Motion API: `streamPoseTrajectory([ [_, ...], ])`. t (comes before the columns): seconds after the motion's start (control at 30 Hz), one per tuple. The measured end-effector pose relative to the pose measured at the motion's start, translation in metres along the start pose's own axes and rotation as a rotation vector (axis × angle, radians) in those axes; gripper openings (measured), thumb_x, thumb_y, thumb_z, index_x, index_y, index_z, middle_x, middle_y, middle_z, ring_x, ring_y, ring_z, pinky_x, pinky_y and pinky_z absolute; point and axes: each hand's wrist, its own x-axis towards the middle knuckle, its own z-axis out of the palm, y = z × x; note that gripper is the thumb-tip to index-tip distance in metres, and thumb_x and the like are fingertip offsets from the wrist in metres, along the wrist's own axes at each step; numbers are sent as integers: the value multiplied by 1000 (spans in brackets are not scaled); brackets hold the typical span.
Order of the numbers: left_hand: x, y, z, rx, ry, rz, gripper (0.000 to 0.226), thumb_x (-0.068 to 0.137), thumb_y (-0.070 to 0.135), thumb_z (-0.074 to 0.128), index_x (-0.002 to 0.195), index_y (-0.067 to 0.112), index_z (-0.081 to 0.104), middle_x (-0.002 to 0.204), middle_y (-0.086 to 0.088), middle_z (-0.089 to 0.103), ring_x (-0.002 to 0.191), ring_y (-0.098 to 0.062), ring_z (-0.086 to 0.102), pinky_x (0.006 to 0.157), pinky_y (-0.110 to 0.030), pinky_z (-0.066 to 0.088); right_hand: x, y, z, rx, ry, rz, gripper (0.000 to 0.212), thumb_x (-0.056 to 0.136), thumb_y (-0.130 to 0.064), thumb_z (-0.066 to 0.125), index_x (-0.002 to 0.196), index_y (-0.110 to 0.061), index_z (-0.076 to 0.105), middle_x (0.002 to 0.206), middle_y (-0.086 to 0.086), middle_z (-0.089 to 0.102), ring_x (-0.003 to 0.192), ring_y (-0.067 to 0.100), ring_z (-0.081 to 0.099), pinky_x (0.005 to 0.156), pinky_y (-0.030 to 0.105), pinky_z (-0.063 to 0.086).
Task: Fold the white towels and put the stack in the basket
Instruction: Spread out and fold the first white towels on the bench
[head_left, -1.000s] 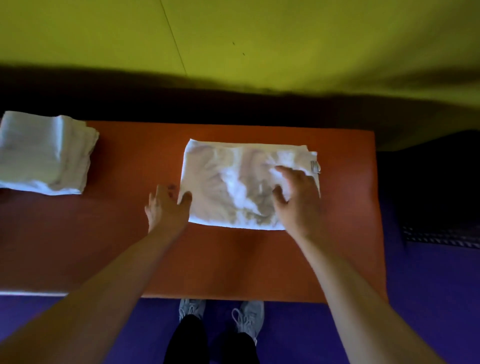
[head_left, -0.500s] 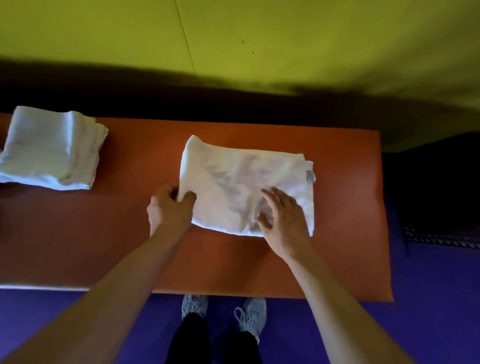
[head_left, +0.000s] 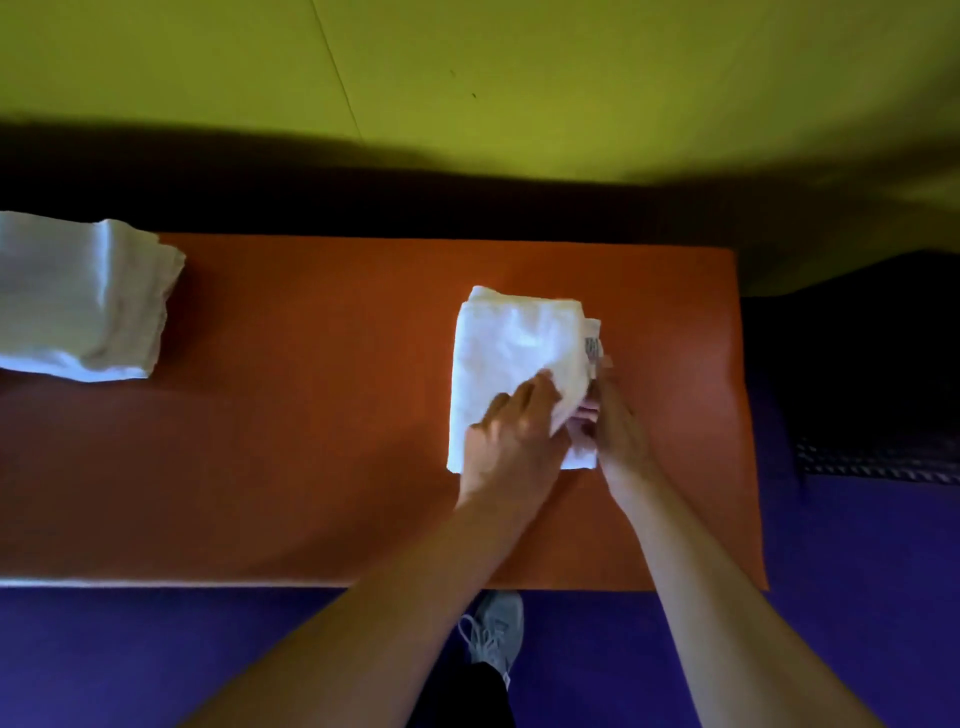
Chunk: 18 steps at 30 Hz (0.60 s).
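Observation:
A white towel (head_left: 511, 353) lies folded into a narrow rectangle on the right half of the orange table (head_left: 311, 415). My left hand (head_left: 511, 439) rests on its near part, fingers gripping the folded-over edge. My right hand (head_left: 615, 426) meets it at the towel's near right edge, fingers closed on the cloth; a small label shows just above it. A stack of folded white towels (head_left: 78, 301) sits at the table's far left, partly cut off by the frame.
A dark basket-like container (head_left: 878, 374) stands right of the table on the purple floor (head_left: 130, 660). My shoes (head_left: 493, 634) show below the table's near edge. A yellow-green wall rises behind.
The towel was spread wide; my left hand carried its left side over to the right, halving its width. Both hands now meet at the right edge. The view shifted left.

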Motion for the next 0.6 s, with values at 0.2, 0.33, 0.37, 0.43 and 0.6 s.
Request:
streamPoseTrajectory([
  [0.2, -2, -10, 31, 6, -248, 81, 69, 88, 55, 57, 149, 28, 37, 164, 2, 27, 144, -23, 29, 118, -40, 26, 15, -10, -17, -380, 41, -321, 6, 96, -16, 65, 90, -15, 63, 74, -10, 64, 65, 2, 62, 58, 11, 45],
  [0.33, -15, -42, 27, 223, -306, 213, 64, 96, 50, 44, 155, 31, 28, 168, 1, 14, 155, -24, 7, 124, -41, 6, 14, 0, -14, -615, 157, -423, 5, 99, -27, 60, 98, -22, 59, 80, -12, 63, 71, -4, 61, 61, 18, 48],
  [0.37, -17, -50, 25, 234, -343, 231, 62, 97, 45, 45, 155, 31, 27, 168, 1, 11, 155, -23, 2, 124, -40, 3, 13, 3, -11, -659, 167, -375, 9, 99, -28, 59, 106, -22, 58, 89, -7, 65, 80, 2, 64, 69, 29, 54],
  [0.43, -19, -62, 19, 206, -370, 246, 59, 98, 35, 47, 154, 31, 29, 168, 1, 12, 155, -21, 2, 124, -38, 7, 8, 7, -6, -757, 220, -348, 32, 97, -28, 61, 127, -20, 53, 116, 4, 64, 103, 25, 63, 86, 40, 54],
  [0.6, -17, -95, -24, 233, -158, 142, 51, 92, 27, 54, 143, 27, 45, 150, -1, 44, 136, -26, 42, 110, -45, 37, -20, 26, 9, -1024, 370, -524, 75, 87, -53, 66, 149, -23, 36, 132, 17, 53, 114, 36, 55, 94, 50, 51],
])
